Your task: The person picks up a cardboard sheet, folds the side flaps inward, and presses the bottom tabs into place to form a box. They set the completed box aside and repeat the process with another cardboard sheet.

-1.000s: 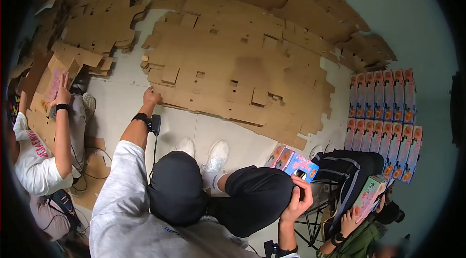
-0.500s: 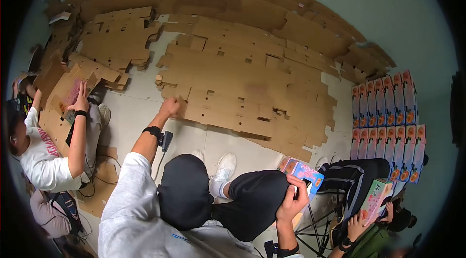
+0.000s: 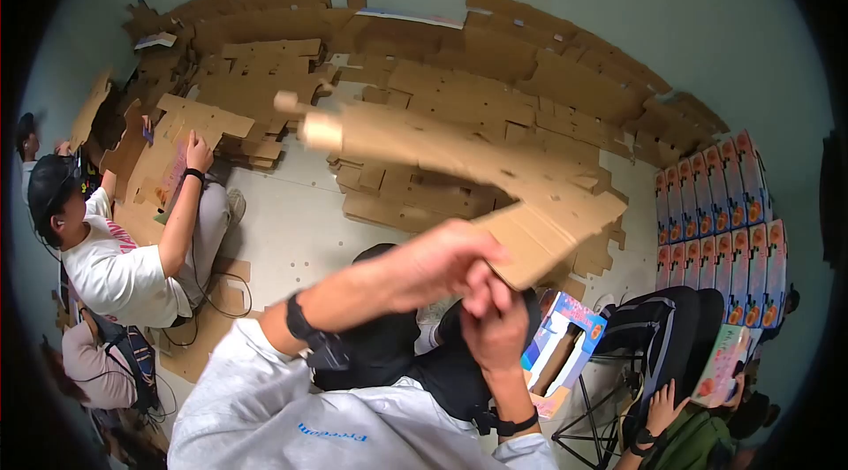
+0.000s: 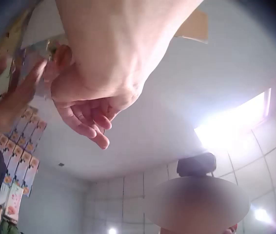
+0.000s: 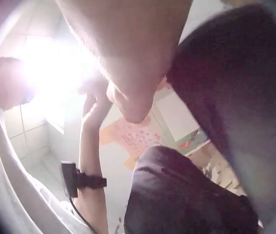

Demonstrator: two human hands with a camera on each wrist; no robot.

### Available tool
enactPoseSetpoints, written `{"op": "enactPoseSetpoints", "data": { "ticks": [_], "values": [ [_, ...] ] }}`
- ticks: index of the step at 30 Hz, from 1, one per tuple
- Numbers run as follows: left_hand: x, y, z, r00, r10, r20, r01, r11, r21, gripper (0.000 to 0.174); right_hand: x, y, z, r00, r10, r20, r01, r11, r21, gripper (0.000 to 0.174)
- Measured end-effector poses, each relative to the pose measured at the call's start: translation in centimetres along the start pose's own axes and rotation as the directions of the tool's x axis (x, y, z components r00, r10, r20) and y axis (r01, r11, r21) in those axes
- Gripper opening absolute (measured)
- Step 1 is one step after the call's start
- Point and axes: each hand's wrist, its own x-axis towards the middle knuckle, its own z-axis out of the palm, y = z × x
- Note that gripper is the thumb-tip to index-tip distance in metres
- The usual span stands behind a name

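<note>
A brown cardboard box blank [image 3: 530,245] is in the air in front of me in the head view, its far part blurred. My left hand [image 3: 446,262] pinches its near end. Pink print on a flat panel [image 5: 133,139], seen from below, shows in the right wrist view. Just under the left hand comes my right hand [image 3: 496,329], its fingers extended toward the blank in the left wrist view. A blue and pink printed box [image 3: 565,342] with a cut-out window stands beside my right knee.
Flat cardboard blanks [image 3: 424,205] lie stacked on the floor ahead. Rows of printed boxes [image 3: 715,231] stand at the right. A seated person [image 3: 115,240] handles cardboard at the left; another person's hand [image 3: 662,408] is at lower right by a green and pink box [image 3: 723,368].
My left hand has lifted a blank off the floor stack and brought it back toward my lap. My right hand has left the printed box and moved up beside the left hand.
</note>
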Motion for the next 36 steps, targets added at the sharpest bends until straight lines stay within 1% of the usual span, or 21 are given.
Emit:
{"op": "enactPoseSetpoints", "data": {
  "ticks": [1, 3, 4, 7, 8, 10, 14, 15, 17, 18, 19, 20, 21, 23, 24, 25, 26, 27, 30, 34, 36],
  "values": [
    [0.3, -1.4, 1.9, 0.999, -0.041, 0.013, 0.041, 0.999, 0.022, 0.048, -0.6, -0.3, 0.9, 0.994, 0.045, 0.097, -0.058, 0.989, 0.134, 0.028],
    [1.1, -4.4, 4.6, 0.987, -0.063, 0.150, 0.051, 0.995, 0.086, 0.052, 0.1, -3.5, 1.6, 0.999, 0.046, -0.006, -0.046, 0.999, 0.009, 0.049],
    [1.4, -6.1, 6.2, 0.996, -0.060, 0.062, 0.048, 0.983, 0.180, 0.053, 0.8, -5.3, 1.9, 0.998, 0.042, -0.056, -0.045, 0.998, -0.052, 0.060],
    [1.4, -8.7, 9.5, 0.997, 0.057, 0.049, -0.072, 0.913, 0.401, 0.055, 4.2, -7.4, 1.7, 0.968, 0.033, -0.249, -0.065, 0.990, -0.122, 0.090],
    [1.2, -9.5, 10.2, 0.995, 0.062, 0.083, -0.092, 0.895, 0.436, 0.056, 4.7, -7.1, 1.6, 0.972, 0.070, -0.226, -0.088, 0.993, -0.073, 0.108],
    [0.3, -9.4, 11.7, 0.996, -0.020, 0.091, -0.027, 0.876, 0.482, 0.059, 6.0, -6.8, 0.6, 0.971, 0.083, -0.226, -0.085, 0.996, -0.001, 0.079],
    [0.3, -11.5, 10.8, 0.958, 0.071, 0.278, -0.244, 0.708, 0.662, 0.045, 6.0, -4.1, -0.4, 0.979, 0.192, -0.067, -0.169, 0.953, 0.252, 0.028],
    [0.0, -11.9, 9.8, 0.899, 0.280, 0.337, -0.437, 0.506, 0.744, 0.041, 5.7, -3.8, -0.8, 0.969, 0.221, -0.107, -0.183, 0.941, 0.286, 0.027],
    [-1.0, -12.6, 6.7, 0.623, 0.581, 0.524, -0.623, -0.038, 0.781, 0.032, 5.0, -3.0, -1.7, 0.944, 0.276, -0.180, -0.200, 0.914, 0.354, 0.025],
    [-2.2, -12.5, 4.5, 0.515, 0.697, 0.499, -0.543, -0.186, 0.819, 0.027, 4.0, -2.2, -2.2, 0.934, 0.314, -0.169, -0.256, 0.921, 0.293, 0.025],
    [-3.5, -12.4, 2.0, 0.389, 0.783, 0.485, -0.428, -0.313, 0.848, 0.024, 3.1, -0.9, -2.2, 0.946, 0.255, -0.199, -0.180, 0.926, 0.331, 0.025],
    [-4.4, -13.4, -0.9, 0.255, 0.944, 0.211, -0.478, -0.067, 0.876, 0.027, 2.7, -1.0, -2.9, 0.954, 0.229, -0.196, -0.151, 0.926, 0.345, 0.026],
    [-5.8, -14.7, -4.0, 0.308, 0.937, -0.166, -0.327, 0.268, 0.906, 0.006, 2.6, -1.4, -3.9, 0.960, 0.205, -0.190, -0.126, 0.923, 0.363, 0.027],
    [-5.8, -13.3, -6.9, -0.108, 0.922, -0.372, -0.215, 0.344, 0.914, 0.035, 2.5, -1.0, -5.4, 0.982, -0.037, -0.187, 0.100, 0.935, 0.341, 0.028],
    [-7.3, -12.1, -8.0, -0.033, 0.987, -0.159, 0.123, 0.162, 0.979, 0.049, 2.5, -1.7, -6.3, 0.976, -0.102, -0.191, 0.164, 0.925, 0.342, 0.028],
    [-9.2, -11.1, -9.3, 0.112, 0.993, 0.028, 0.420, -0.073, 0.904, 0.065, 2.6, -2.4, -7.4, 0.966, -0.166, -0.196, 0.226, 0.913, 0.339, 0.028],
    [-10.3, -11.5, -10.3, 0.151, 0.975, -0.165, 0.114, 0.148, 0.982, 0.067, 2.3, -2.8, -8.1, 0.962, -0.196, -0.191, 0.249, 0.917, 0.311, 0.026],
    [-11.4, -12.0, -11.4, 0.184, 0.918, -0.351, -0.183, 0.383, 0.905, 0.070, 1.9, -3.4, -9.0, 0.960, -0.243, -0.142, 0.273, 0.925, 0.264, 0.024],
    [-14.6, -8.1, -5.9, 0.621, 0.744, -0.246, -0.184, 0.443, 0.877, 0.067, -0.1, -4.7, -11.6, 0.952, -0.305, 0.002, 0.300, 0.937, 0.179, 0.018],
    [-16.3, -8.5, -8.8, 0.765, 0.578, 0.284, -0.404, 0.087, 0.911, 0.064, -4.2, -5.2, -12.5, 0.981, -0.174, 0.084, 0.144, 0.948, 0.284, 0.017],
    [-16.6, -9.8, -8.2, 0.849, 0.517, 0.110, -0.319, 0.335, 0.886, 0.063, -6.6, -4.5, -11.4, 0.982, -0.018, 0.190, -0.033, 0.965, 0.261, 0.020]
  ]
}}
